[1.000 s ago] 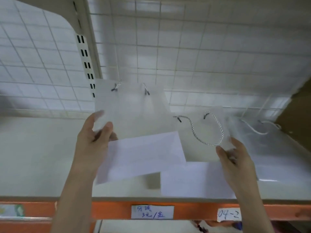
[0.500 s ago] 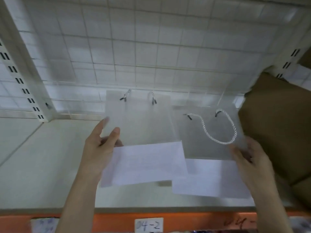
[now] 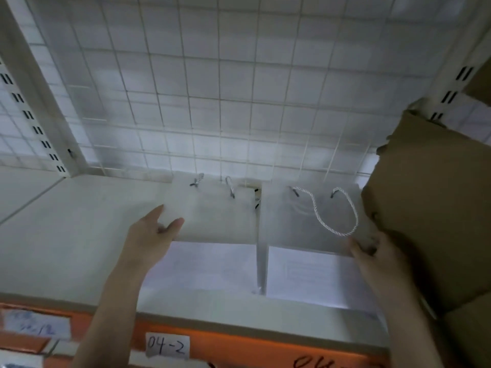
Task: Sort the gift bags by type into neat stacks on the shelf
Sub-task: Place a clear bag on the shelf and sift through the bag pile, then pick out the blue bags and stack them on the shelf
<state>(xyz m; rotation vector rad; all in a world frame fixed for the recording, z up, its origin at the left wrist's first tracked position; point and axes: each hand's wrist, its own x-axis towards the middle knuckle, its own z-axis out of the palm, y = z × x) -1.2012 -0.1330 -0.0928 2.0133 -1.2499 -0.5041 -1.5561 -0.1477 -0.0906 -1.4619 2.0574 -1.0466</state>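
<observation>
At the middle of the frame, two frosted gift bags lie side by side on the shelf (image 3: 66,235). Her left hand (image 3: 151,235) pinches the left bag (image 3: 218,219) at its left edge. Her right hand (image 3: 372,251) grips the right bag (image 3: 300,224), just beside a brown box (image 3: 430,208).

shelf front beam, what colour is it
Orange front beam, seen in the head view, carrying a white handwritten label.
</observation>
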